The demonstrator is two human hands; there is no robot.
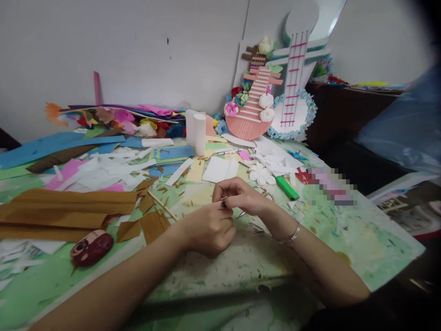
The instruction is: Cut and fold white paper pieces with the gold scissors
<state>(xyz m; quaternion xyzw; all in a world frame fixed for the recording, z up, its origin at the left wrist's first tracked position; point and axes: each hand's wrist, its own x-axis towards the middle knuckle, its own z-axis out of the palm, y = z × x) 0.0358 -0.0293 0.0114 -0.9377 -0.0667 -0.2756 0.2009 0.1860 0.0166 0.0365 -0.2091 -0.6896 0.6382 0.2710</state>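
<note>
Two hands, left (211, 230) and right (241, 195), meet over worktop (193, 271), fingers drawn in at a dark bit (223, 204) between, near both; which grip holds it, and long axis, unclear.

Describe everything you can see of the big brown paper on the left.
The brown paper looks matte and faintly wrinkled, like crepe paper. It lies on the table, folded or layered in long bands, with an uneven right end; its left end runs out of view. A dark red object overlaps its lower edge in the picture; contact is unclear.
</note>
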